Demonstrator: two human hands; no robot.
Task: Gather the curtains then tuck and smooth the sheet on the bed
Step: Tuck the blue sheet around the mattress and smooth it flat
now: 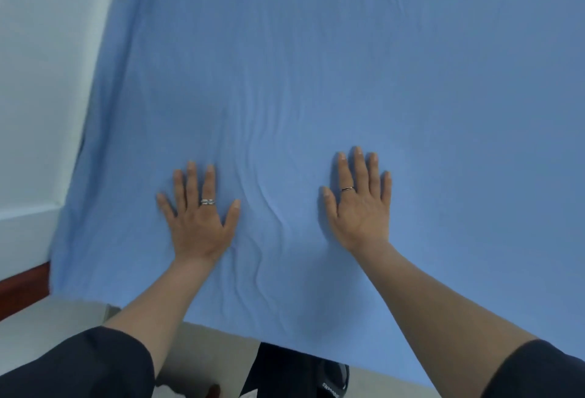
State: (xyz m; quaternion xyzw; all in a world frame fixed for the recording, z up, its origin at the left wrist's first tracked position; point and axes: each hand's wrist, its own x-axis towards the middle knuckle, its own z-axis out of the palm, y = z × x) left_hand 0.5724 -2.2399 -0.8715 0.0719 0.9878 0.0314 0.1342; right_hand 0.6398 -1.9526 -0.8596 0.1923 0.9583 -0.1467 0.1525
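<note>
A light blue sheet (316, 65) covers the bed and fills most of the view. My left hand (198, 212) lies flat on it, palm down, fingers spread, a ring on one finger. My right hand (359, 203) rests flat on the sheet to the right, also with spread fingers and a thin ring. Between the two hands a bunch of long wrinkles (266, 223) runs toward the near edge of the bed. The sheet's left edge hangs down beside the wall. No curtains are in view.
A white wall (47, 81) with a dark red-brown skirting board (22, 286) stands left of the bed. Pale floor (47, 321) shows below the near edge. My dark sleeves and dark footwear (332, 378) appear at the bottom.
</note>
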